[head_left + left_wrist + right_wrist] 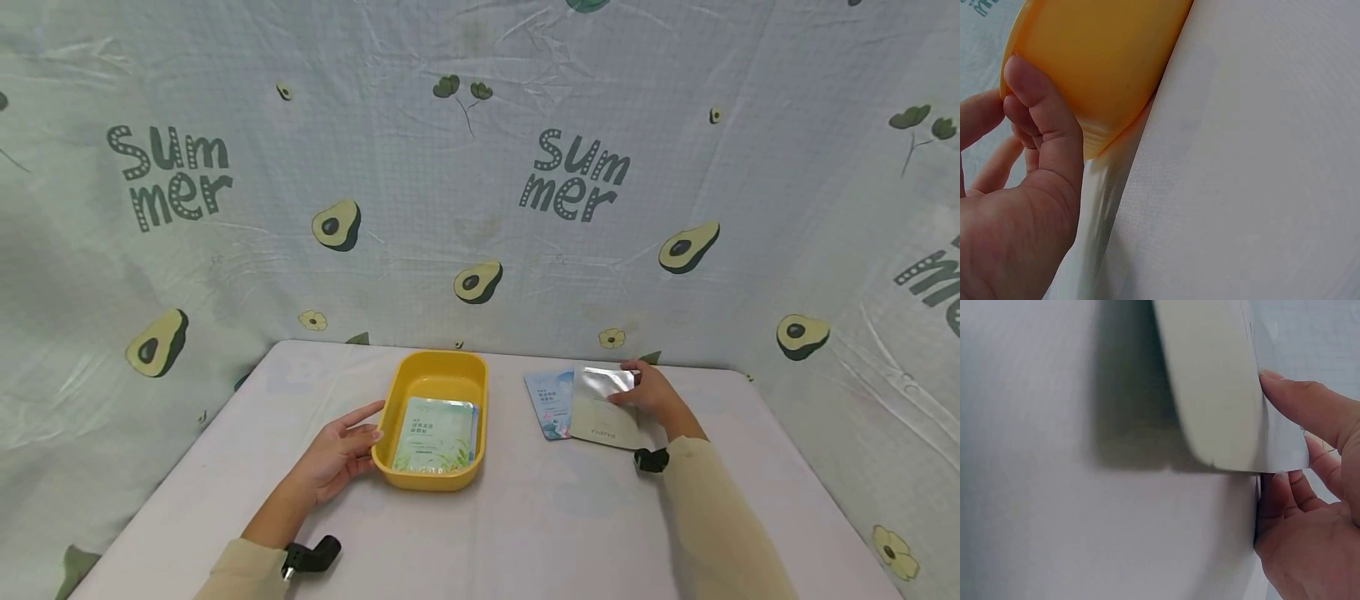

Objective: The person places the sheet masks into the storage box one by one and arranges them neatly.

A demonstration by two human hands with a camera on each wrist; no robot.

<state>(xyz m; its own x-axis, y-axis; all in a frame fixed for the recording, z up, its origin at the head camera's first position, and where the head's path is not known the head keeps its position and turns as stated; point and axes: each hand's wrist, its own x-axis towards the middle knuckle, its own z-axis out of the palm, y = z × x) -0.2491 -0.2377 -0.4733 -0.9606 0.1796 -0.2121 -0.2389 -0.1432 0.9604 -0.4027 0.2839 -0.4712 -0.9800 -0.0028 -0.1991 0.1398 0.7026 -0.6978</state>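
Nearest the camera, my beige right sleeve (723, 525) fills the lower right of the frame and my left sleeve (243, 571) the lower left, each with a black wrist device beside its cuff. In the middle of the frame a yellow tray (447, 375) stands on the white table (540, 533). A pale green packet (432, 437) lies face up in its lower part, and a strip of something bluish shows at that packet's right edge; the tray's floor is bare above them.

My left hand (337, 454) pinches the tray's left rim. Right of center, my right hand (651, 396) has its thumb and fingers clamped on the right edge, near the top, of a silver-and-beige packet (600, 417). This packet covers part of a blue packet (552, 404) lying on the table just to its left. Behind the table hangs a pale cloth (405, 167) printed with avocados and "summer".

The left wrist view adds the tray's outer wall, with a fingertip against it, while the packets are out of sight there. The right wrist view shows a plain cream surface of the held packet and a dark shadow beside it, which the head view does not show.
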